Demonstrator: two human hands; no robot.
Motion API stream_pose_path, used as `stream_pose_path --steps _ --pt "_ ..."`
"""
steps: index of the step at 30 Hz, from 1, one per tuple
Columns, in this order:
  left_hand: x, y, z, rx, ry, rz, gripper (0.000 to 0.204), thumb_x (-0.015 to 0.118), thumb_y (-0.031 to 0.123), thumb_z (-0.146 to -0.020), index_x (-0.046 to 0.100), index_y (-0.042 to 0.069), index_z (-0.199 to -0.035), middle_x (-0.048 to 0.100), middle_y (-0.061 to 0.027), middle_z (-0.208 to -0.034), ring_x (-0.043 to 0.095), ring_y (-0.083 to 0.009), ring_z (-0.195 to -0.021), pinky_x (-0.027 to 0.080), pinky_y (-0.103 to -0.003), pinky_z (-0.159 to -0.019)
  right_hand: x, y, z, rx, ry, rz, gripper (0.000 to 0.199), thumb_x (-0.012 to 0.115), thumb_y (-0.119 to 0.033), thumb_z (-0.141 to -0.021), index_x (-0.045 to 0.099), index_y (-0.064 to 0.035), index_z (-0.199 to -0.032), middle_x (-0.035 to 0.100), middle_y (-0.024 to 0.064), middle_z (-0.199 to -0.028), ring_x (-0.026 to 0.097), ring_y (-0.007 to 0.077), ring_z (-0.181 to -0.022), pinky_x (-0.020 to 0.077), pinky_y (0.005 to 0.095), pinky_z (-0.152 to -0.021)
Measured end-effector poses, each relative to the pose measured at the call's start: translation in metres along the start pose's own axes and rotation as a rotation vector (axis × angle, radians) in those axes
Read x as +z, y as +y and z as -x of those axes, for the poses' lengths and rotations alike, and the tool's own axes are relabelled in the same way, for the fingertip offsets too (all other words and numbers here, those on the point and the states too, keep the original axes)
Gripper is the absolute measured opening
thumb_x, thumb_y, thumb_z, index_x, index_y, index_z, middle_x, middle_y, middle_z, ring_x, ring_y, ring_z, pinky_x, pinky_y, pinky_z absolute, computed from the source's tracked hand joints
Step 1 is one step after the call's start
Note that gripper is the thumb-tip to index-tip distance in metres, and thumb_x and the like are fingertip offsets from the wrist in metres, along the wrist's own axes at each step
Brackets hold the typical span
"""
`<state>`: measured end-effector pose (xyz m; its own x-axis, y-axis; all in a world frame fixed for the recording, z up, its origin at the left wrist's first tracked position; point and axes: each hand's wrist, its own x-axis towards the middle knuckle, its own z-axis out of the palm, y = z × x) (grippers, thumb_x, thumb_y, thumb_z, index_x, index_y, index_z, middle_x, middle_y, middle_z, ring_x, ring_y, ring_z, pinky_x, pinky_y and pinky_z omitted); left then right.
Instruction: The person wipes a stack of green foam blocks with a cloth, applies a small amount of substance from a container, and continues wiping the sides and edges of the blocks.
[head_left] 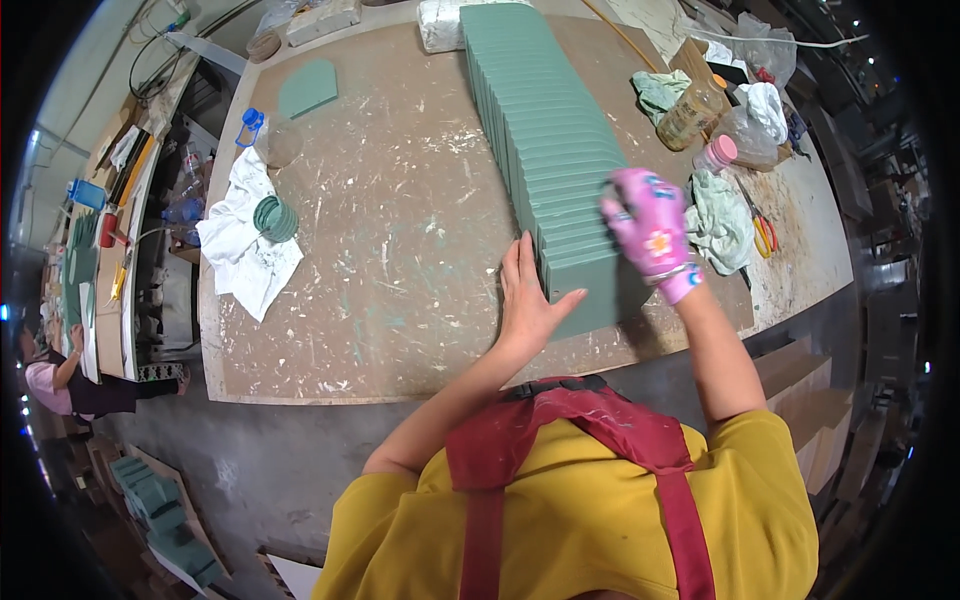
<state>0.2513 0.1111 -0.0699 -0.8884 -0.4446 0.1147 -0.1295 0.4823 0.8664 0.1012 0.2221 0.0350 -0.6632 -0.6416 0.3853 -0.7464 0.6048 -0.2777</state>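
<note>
A long row of green, round-cornered boards [548,120] stands packed face to face, running from near my body to the far side of the table. My left hand [530,308], bare, lies against the near left corner of the row, its fingers stretched and the thumb spread over the nearest board. My right hand [650,222], in a pink flowered glove, is over the right edge of the row close to its near end. Its fingers are curled, and whatever may be inside them is hidden.
The paint-flecked table [400,250] carries a single green board [308,88], a white cloth [248,235] with a green roll [275,218], and a blue-capped bottle [250,128]. On the right are a pale cloth [720,225], scissors [765,235] and a jar [690,115]. A person [75,380] works far left.
</note>
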Motion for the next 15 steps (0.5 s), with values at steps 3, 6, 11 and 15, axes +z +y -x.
stream_pose_path --steps 3,6,11,15 --pt "-0.001 0.003 0.0 0.012 0.009 -0.004 0.106 0.081 0.03 -0.069 0.015 -0.001 -0.146 0.028 -0.0238 -0.139 0.032 -0.0394 -0.129 0.028 -0.047 -0.108 -0.011 0.022 0.003 0.213 -0.02 -0.013 0.025 0.063 -0.026 -0.083 0.061 -0.0067 -0.098 0.064 0.014 -0.092 0.061 0.0327 -0.09 0.0449 0.0449 -0.083" --pt "0.002 0.001 -0.001 0.016 0.011 -0.011 0.107 0.082 0.031 -0.069 0.015 -0.001 -0.146 0.027 -0.0233 -0.14 0.032 -0.0396 -0.13 0.028 -0.047 -0.108 0.005 -0.027 -0.013 -0.186 0.084 -0.049 0.022 0.063 -0.024 -0.083 0.059 -0.0093 -0.099 0.064 0.0118 -0.09 0.062 0.0286 -0.092 0.0397 0.0412 -0.095" --pt "-0.001 -0.001 -0.001 -0.03 -0.028 0.029 0.108 0.08 0.035 -0.07 0.013 -0.002 -0.146 0.025 -0.0249 -0.141 0.027 -0.0423 -0.131 0.027 -0.049 -0.109 0.004 -0.017 -0.017 -0.136 -0.086 0.084 0.022 0.066 -0.024 -0.081 0.062 -0.0063 -0.094 0.065 0.0125 -0.085 0.063 0.0316 -0.082 0.0503 0.0402 -0.074" --pt "0.0 0.003 -0.002 -0.003 -0.013 -0.001 0.107 0.081 0.031 -0.07 0.013 -0.001 -0.146 0.025 -0.024 -0.142 0.029 -0.0409 -0.131 0.026 -0.047 -0.109 -0.009 0.021 -0.035 0.002 0.022 0.093 0.025 0.065 -0.027 -0.082 0.062 -0.0055 -0.094 0.064 0.0143 -0.084 0.062 0.0339 -0.081 0.048 0.0424 -0.073"
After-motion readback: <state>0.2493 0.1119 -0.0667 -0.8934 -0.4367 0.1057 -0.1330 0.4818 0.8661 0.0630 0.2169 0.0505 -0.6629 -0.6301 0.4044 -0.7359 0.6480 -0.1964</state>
